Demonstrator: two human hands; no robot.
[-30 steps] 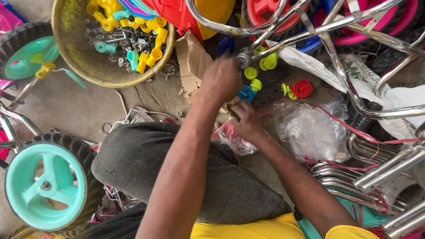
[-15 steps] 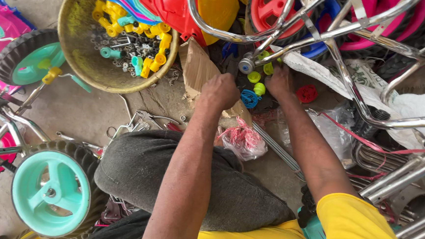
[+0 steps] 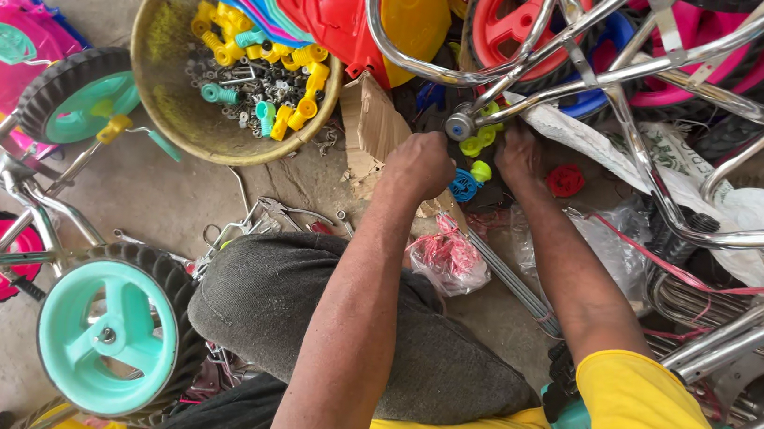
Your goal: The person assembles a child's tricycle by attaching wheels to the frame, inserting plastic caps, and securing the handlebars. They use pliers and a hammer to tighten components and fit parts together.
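Observation:
My left hand (image 3: pixel 418 164) is curled into a fist beside a torn piece of cardboard (image 3: pixel 371 125), just left of a blue plastic cap (image 3: pixel 464 185). Whether it holds anything is hidden. My right hand (image 3: pixel 518 154) reaches down, back up, among yellow-green plastic caps (image 3: pixel 475 144) right under the end of a chrome frame tube (image 3: pixel 460 125). Its fingertips are hidden. A red plastic cap (image 3: pixel 565 180) lies just right of that hand.
A round pan (image 3: pixel 164 95) of yellow and teal plastic parts and screws sits at upper left. Teal wheels (image 3: pixel 107 339) stand at left, stacked coloured plastic panels (image 3: pixel 341 13) at the top, chrome frames (image 3: pixel 673 73) at right. Pliers (image 3: pixel 281 210) and a bag of red ties (image 3: pixel 447 256) lie near my knee.
My right hand has gone up from the plastic bag to the caps under the tube end. My left hand has drawn slightly down and away from the tube end.

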